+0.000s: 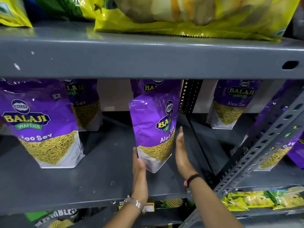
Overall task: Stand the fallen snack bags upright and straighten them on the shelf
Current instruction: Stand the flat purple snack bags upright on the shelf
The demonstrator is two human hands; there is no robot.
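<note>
A purple Aloo Sev snack bag [152,129] stands upright on the grey middle shelf [102,175], turned a little to the right. My left hand [139,171] presses flat against the bag's lower left side. My right hand [181,152] is flat and open beside its right side, close to it or just touching. Another purple bag [39,127] stands upright at the left, with a further one [85,104] behind it. One more [148,87] stands behind the bag between my hands.
A slotted metal upright [189,96] divides the shelf right of my hands. Beyond it stands a purple bag [230,104], and another one [276,145] leans behind a diagonal brace [263,145]. Yellow bags [181,17] lie on the shelf above; more packets [256,199] sit below.
</note>
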